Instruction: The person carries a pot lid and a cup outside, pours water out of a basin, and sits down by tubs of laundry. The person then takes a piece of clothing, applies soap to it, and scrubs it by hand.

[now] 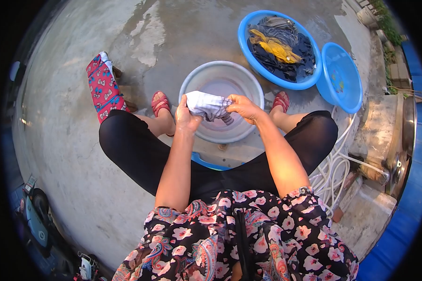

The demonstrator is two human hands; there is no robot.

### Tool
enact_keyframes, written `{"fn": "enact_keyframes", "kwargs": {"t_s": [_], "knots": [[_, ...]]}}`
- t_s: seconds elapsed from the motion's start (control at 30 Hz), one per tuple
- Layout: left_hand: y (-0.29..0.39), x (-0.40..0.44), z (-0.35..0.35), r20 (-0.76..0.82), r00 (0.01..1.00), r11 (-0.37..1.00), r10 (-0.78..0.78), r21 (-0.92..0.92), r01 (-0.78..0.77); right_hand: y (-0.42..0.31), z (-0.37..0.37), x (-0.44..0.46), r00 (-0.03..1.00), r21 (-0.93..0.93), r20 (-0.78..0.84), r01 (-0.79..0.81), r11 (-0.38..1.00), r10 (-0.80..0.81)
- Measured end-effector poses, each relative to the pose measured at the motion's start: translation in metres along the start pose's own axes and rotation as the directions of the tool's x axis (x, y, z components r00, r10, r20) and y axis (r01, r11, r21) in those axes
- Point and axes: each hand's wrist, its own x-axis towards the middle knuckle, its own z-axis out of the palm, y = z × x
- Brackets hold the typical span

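A small white cloth item with grey stripes is stretched between my two hands, above a pale round basin. My left hand is closed on its left end, thumb on top. At the other end, the fingers of my right hand pinch the bunched, striped part, and a darker striped bit hangs below. Whether it is a sock or some other small garment I cannot tell. The basin stands on the ground between my feet, and its inside looks pale pink and wet.
A large blue basin with dark clothes and a yellow garment stands ahead on the right. Beside it leans a smaller blue basin. A white hose lies coiled at right. A red bow-patterned cloth is by my left knee.
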Motion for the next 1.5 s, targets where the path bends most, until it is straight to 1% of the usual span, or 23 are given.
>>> {"fn": "enact_keyframes", "kwargs": {"t_s": [0.07, 0.23, 0.3, 0.47, 0.5, 0.53, 0.63, 0.67, 0.77, 0.83, 0.9, 0.93, 0.97, 1.03, 1.1, 1.17, 1.2, 1.23, 1.27, 1.3, 1.37, 1.47, 1.5], "knots": [[-0.003, 0.001, 0.000, 0.032, 0.999, 0.996, -0.031, -0.088, 0.034, -0.005, 0.002, -0.001, 1.000, 0.260, -0.008, 0.015, 0.965, -0.014], [-0.016, -0.002, 0.011, -0.068, 0.997, 0.996, -0.032, -0.082, 0.026, -0.007, 0.028, 0.004, 0.964, 0.197, -0.224, 0.191, 0.962, -0.145], [-0.024, -0.001, 0.013, -0.133, 0.991, 0.998, -0.010, -0.069, 0.001, -0.022, 0.047, -0.004, 0.770, -0.393, -0.416, 0.327, 0.859, -0.483], [-0.049, 0.023, -0.031, 0.281, 0.957, 0.991, -0.069, -0.091, 0.098, -0.030, 0.094, -0.020, 0.757, -0.677, -0.212, 0.342, 0.652, -0.618], [-0.050, 0.016, -0.034, 0.457, 0.887, 0.972, -0.069, -0.167, 0.162, -0.032, 0.097, -0.022, 0.670, -0.734, -0.133, 0.429, 0.527, -0.730], [-0.056, 0.015, -0.039, 0.342, 0.940, 0.988, 0.003, -0.147, 0.051, -0.034, 0.098, -0.023, 0.568, -0.775, -0.045, 0.499, 0.387, -0.822], [-0.070, 0.022, -0.032, 0.280, 0.952, 0.988, -0.124, -0.053, 0.144, -0.022, 0.079, 0.000, 0.717, -0.745, -0.292, 0.244, 0.620, -0.633], [-0.054, -0.032, 0.058, -0.241, 0.954, 0.961, -0.178, 0.168, 0.221, -0.020, 0.067, 0.010, 0.673, -0.718, -0.431, 0.147, 0.680, -0.601], [-0.062, -0.012, 0.027, -0.189, 0.962, 0.953, -0.199, 0.192, 0.235, -0.019, 0.066, 0.012, 0.680, -0.737, -0.393, 0.169, 0.655, -0.618], [-0.080, 0.036, -0.047, 0.065, 0.988, 0.983, -0.143, -0.108, 0.149, -0.023, 0.084, 0.002, 0.684, -0.747, -0.334, 0.227, 0.625, -0.648], [-0.068, 0.042, -0.069, 0.654, 0.755, 0.971, -0.048, -0.146, 0.188, -0.030, 0.096, -0.012, 0.522, -0.719, -0.346, 0.386, 0.577, -0.780], [-0.069, 0.045, -0.073, 0.450, 0.892, 0.990, -0.047, -0.100, 0.103, -0.022, 0.087, -0.004, 0.717, -0.721, -0.340, 0.216, 0.658, -0.608], [-0.068, 0.038, -0.053, 0.451, 0.891, 0.990, -0.049, -0.095, 0.102, -0.018, 0.075, 0.008, 0.714, -0.718, -0.343, 0.219, 0.660, -0.610], [-0.067, 0.003, 0.013, -0.161, 0.978, 0.986, -0.133, 0.080, 0.147, -0.008, 0.059, 0.025, 0.681, -0.598, -0.605, -0.045, 0.800, -0.413], [-0.059, 0.004, 0.001, -0.145, 0.975, 0.977, -0.167, 0.106, 0.183, -0.011, 0.069, 0.019, 0.699, -0.592, -0.597, -0.053, 0.804, -0.394], [-0.065, 0.036, -0.060, 0.560, 0.829, 0.975, 0.005, -0.185, 0.119, -0.027, 0.097, -0.004, 0.698, -0.627, -0.401, 0.263, 0.734, -0.593], [-0.064, 0.034, -0.058, 0.672, 0.739, 0.955, 0.041, -0.243, 0.168, -0.017, 0.104, -0.003, 0.517, -0.722, -0.369, 0.364, 0.589, -0.772], [-0.070, 0.033, -0.055, 0.670, 0.741, 0.953, 0.042, -0.249, 0.171, -0.008, 0.097, 0.000, 0.521, -0.724, -0.368, 0.359, 0.589, -0.770], [-0.065, 0.012, -0.016, 0.218, 0.968, 0.991, -0.123, -0.017, 0.130, -0.004, 0.084, 0.005, 0.648, -0.652, -0.468, 0.205, 0.730, -0.601], [-0.063, 0.003, 0.009, -0.308, 0.942, 0.956, -0.130, 0.212, 0.201, -0.001, 0.071, 0.015, 0.731, -0.562, -0.549, 0.036, 0.826, -0.405], [-0.069, 0.001, -0.002, -0.205, 0.965, 0.961, -0.162, 0.190, 0.201, 0.003, 0.065, 0.022, 0.733, -0.526, -0.611, -0.094, 0.845, -0.299], [-0.065, 0.005, 0.005, -0.084, 0.993, 0.994, -0.086, 0.055, 0.091, -0.042, 0.092, -0.013, 0.789, -0.560, -0.393, 0.202, 0.804, -0.472], [-0.079, 0.018, -0.011, 0.217, 0.976, 0.981, 0.019, -0.195, 0.024, -0.040, 0.091, -0.012, 0.789, -0.567, -0.387, 0.205, 0.798, -0.478]]}}
